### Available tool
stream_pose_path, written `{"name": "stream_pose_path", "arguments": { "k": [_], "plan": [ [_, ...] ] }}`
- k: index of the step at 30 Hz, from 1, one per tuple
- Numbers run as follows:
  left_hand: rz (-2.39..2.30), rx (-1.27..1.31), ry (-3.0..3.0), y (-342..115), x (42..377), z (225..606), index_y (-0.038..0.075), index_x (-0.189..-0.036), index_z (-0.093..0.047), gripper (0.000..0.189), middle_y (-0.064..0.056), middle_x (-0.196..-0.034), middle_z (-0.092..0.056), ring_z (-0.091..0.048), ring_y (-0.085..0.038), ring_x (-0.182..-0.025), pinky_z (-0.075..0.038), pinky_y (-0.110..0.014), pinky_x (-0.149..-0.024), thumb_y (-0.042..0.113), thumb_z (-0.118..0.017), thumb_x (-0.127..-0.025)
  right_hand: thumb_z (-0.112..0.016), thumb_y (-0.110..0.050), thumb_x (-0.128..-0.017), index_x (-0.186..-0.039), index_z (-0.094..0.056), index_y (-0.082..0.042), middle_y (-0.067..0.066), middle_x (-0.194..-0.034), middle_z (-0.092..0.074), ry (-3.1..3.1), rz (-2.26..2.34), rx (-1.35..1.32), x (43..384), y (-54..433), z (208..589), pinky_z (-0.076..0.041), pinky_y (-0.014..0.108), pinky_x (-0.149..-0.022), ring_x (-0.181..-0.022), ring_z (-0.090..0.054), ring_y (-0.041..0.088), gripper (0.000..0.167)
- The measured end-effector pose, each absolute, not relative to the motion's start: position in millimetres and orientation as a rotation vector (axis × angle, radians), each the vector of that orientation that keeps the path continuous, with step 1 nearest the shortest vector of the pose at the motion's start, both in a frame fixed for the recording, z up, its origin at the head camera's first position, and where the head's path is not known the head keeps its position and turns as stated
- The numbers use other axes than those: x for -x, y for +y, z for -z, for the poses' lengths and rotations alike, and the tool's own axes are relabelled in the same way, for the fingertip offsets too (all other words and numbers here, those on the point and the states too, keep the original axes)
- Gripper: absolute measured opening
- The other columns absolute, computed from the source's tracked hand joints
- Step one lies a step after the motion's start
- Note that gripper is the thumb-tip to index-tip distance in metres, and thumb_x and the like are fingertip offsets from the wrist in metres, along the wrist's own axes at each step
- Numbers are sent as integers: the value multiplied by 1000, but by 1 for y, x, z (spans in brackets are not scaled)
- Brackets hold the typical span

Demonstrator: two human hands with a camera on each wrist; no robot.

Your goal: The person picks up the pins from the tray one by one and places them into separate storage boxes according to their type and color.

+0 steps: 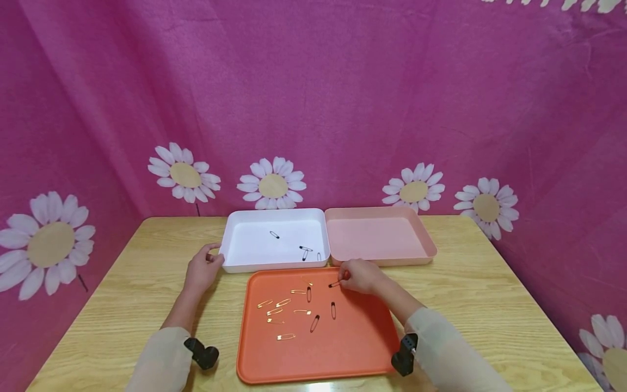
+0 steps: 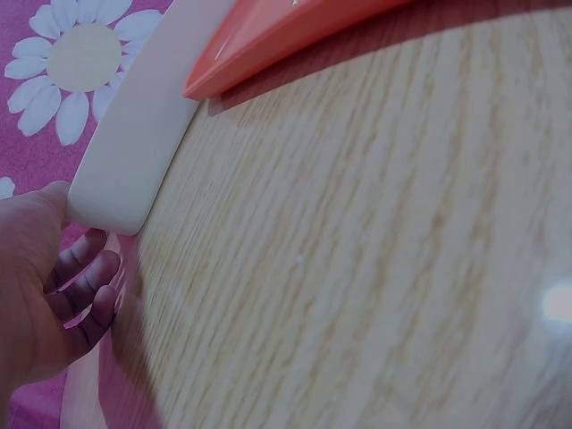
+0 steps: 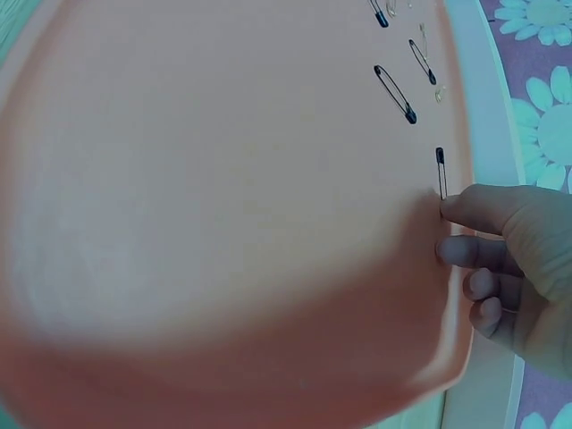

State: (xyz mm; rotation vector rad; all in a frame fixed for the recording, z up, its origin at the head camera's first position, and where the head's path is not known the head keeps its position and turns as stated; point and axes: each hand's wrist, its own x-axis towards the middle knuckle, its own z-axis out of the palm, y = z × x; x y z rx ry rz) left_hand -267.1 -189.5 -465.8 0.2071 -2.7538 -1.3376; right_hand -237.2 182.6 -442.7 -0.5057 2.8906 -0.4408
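On the orange tray, my right hand has its thumb and fingertips at one end of a black safety pin, whose dark cap points away from the hand. Three more black safety pins lie to the left and nearer me, beside several gold safety pins. My left hand rests by the left end of the white tray. In the left wrist view its thumb touches the tray's corner, and the other fingers are loosely bent below. Several black safety pins lie scattered inside the white tray.
A pink tray stands directly right of the white one, both behind the orange tray. Beneath them is a wood-grain table. A magenta cloth with daisies hangs behind and at both sides.
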Motion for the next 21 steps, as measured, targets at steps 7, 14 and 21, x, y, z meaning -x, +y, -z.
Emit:
{"name": "stream_pose_path", "arguments": {
  "k": [7, 14, 21],
  "plan": [
    [1340, -226, -2756, -189, 268, 466, 7, -133, -48, 43, -13, -96, -53, -48, -22, -85, -39, -25, -64, 20, -50, -92, -69, -17, -79, -73, -64, -16, -6, -67, -56, 2881, 480, 510, 238, 185, 443, -39, 24, -62, -65, -48, 11, 8],
    [1356, -230, -2750, -189, 270, 468, 7, -133, -48, 43, -14, -98, -53, -48, -22, -86, -39, -24, -64, 20, -50, -92, -69, -11, -77, -69, -60, -12, -4, -64, -52, 2825, 630, 460, 237, 186, 443, -38, 24, -60, -63, -48, 12, 12],
    [1358, -241, -2755, -188, 268, 468, 8, -132, -48, 42, -13, -97, -53, -48, -22, -84, -39, -24, -64, 20, -50, -92, -66, -8, -79, -69, -59, -10, -4, -61, -52, 2733, 800, 401, 236, 190, 451, -38, 22, -56, -56, -48, 9, 12]
  ]
}}
